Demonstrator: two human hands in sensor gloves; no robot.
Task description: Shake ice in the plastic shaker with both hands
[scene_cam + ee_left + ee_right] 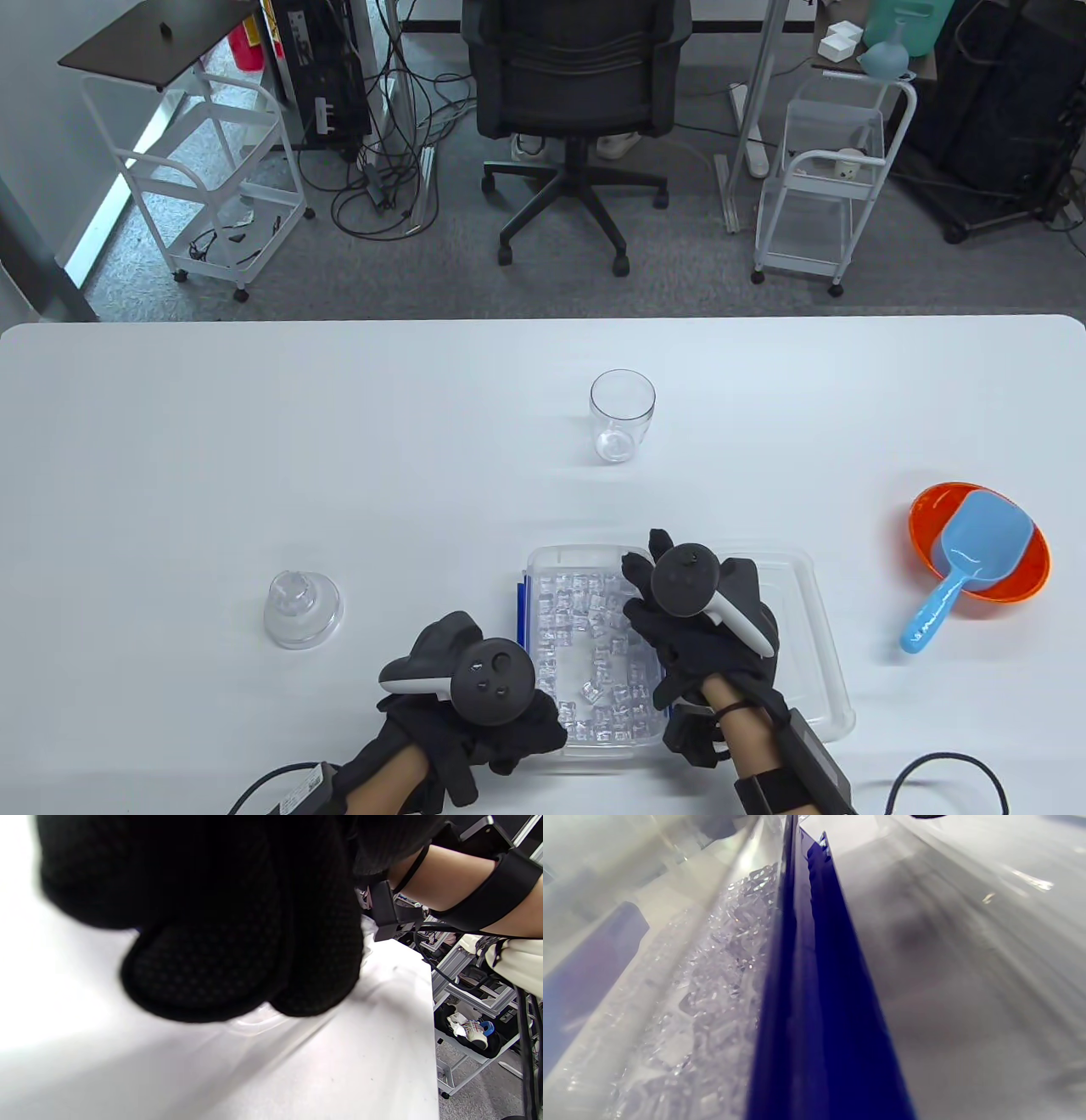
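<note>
Table view: we are seeing both hands working at the near edge; right hand (696, 615) lying spread over the ice box (819, 645); left hand (475, 709) curling beside it, grip unclear; shaker cup (622, 416) standing well beyond.

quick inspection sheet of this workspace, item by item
surface: white table, bare parts look clean
job's things: clear cup upright, domed lid apart from it; ice box open, full of cubes
clutter: blue scoop in orange bowl
grippers: left hand at box's left edge; right hand over ice; grips not visible
cables: leads from both wrists
surroundings: office chair, wire carts, floor cables
</note>
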